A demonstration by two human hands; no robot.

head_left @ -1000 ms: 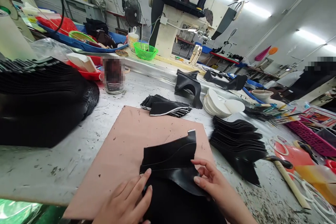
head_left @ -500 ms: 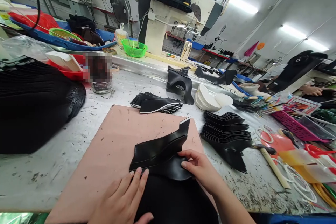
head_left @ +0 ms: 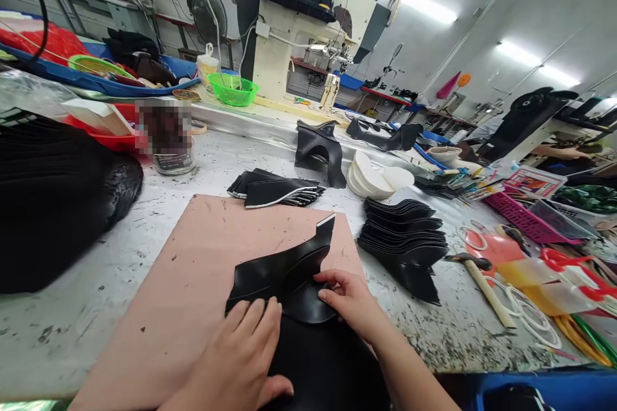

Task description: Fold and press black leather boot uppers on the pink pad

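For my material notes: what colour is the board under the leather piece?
The board is dusty pink, seen in the head view; the leather piece is black.

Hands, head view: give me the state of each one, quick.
Left hand: open, fingers flat, pressing on the black leather piece.
Right hand: fingers curled at the same piece's edge; whether it grips cannot be told.

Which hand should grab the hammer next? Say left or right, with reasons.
Right, probably. The right hand lies nearer the hammer, which rests right of the black leather piece; the left hand presses that piece flat.
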